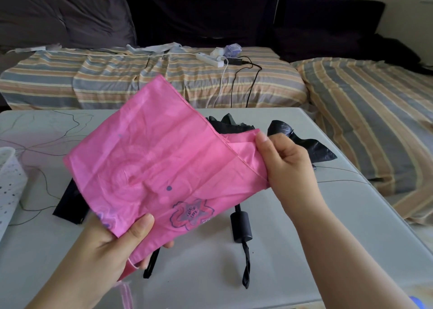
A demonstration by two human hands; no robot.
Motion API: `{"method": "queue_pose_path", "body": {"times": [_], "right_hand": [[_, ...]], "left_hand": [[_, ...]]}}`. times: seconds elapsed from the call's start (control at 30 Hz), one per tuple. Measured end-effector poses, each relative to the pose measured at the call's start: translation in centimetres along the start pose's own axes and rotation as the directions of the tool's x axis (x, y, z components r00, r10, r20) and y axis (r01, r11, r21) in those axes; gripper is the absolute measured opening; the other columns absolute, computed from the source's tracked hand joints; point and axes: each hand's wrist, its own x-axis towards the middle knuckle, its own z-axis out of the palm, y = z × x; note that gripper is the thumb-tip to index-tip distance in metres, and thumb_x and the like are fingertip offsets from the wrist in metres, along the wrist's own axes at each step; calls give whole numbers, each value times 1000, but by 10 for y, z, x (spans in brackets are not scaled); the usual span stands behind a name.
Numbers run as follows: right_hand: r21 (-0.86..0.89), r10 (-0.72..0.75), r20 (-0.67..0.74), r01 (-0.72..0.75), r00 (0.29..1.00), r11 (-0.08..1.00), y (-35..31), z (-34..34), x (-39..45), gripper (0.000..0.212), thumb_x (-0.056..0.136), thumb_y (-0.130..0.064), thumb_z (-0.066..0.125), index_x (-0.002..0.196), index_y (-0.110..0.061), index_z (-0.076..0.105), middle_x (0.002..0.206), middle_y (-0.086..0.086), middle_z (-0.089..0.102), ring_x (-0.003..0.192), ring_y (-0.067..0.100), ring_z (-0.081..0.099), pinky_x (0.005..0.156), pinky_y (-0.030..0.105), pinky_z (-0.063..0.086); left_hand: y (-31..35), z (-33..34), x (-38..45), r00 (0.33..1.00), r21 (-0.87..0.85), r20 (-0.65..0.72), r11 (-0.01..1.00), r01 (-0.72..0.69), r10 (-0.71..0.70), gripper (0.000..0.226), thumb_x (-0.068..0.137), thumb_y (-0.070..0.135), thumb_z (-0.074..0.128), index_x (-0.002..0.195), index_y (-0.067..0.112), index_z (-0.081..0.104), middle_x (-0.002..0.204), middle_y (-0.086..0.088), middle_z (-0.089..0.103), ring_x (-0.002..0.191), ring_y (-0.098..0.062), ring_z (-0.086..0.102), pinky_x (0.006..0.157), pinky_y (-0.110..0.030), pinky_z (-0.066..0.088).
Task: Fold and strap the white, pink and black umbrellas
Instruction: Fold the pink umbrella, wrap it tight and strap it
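The pink umbrella [154, 158], its canopy printed with purple flowers, is held up over the table between both hands. My left hand [117, 245] grips its lower end, thumb on top of the cloth. My right hand [285, 161] pinches a flap of the pink canopy at the right edge. Under it on the table lies the black umbrella [302, 142], unfolded, with its black handle [241, 226] and wrist strap pointing toward me. The white umbrella [10, 182], with small dots, shows at the left edge of the table.
The grey table [304, 250] has a faint flower pattern. Behind it stands a sofa with a striped cover [187, 79], on which a white power strip [210, 59] and cables lie. Dark cushions line the back.
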Motion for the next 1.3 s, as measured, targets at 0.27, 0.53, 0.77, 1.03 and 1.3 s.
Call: {"method": "queue_pose_path", "body": {"times": [0.27,0.53,0.77,1.03,1.3], "right_hand": [[-34,247,241,-246,939,969,3,-9,2,41,91,-47,56,93,-7,64,80,6,58,73,8,50,68,22,38],[75,286,345,-330,894,941,1,-14,0,49,88,-46,59,101,0,67,110,18,68,109,30,63,106,45,39],[110,225,350,-278,909,954,1,-11,0,44,85,-46,65,94,-3,71,104,19,71,94,21,65,95,43,48],[186,94,165,-124,982,975,-4,-3,-4,35,74,-54,73,68,-20,69,74,-3,63,71,10,54,65,25,41],[285,57,187,-110,981,952,-4,1,-5,27,74,-48,70,61,-24,64,70,3,52,67,14,46,63,24,36]], "left_hand": [[-3,-10,2,1000,106,-17,994,15,-14,65,43,87,65,68,27,75,54,-13,66,32,-16,49,37,-14,41],[-3,-11,1,1000,156,10,987,26,-28,65,45,89,61,68,29,74,56,-15,66,36,-18,52,39,-18,44],[-6,-12,2,998,149,-43,987,56,-51,72,36,89,64,61,23,73,55,-16,67,33,-17,53,37,-15,44],[-4,-9,7,996,6,31,996,86,-86,73,34,80,74,81,24,72,67,-23,68,35,-19,49,38,-19,42],[-4,-5,5,996,-89,5,992,93,-93,72,29,75,81,76,20,72,66,-27,67,33,-19,48,36,-19,43]]}}
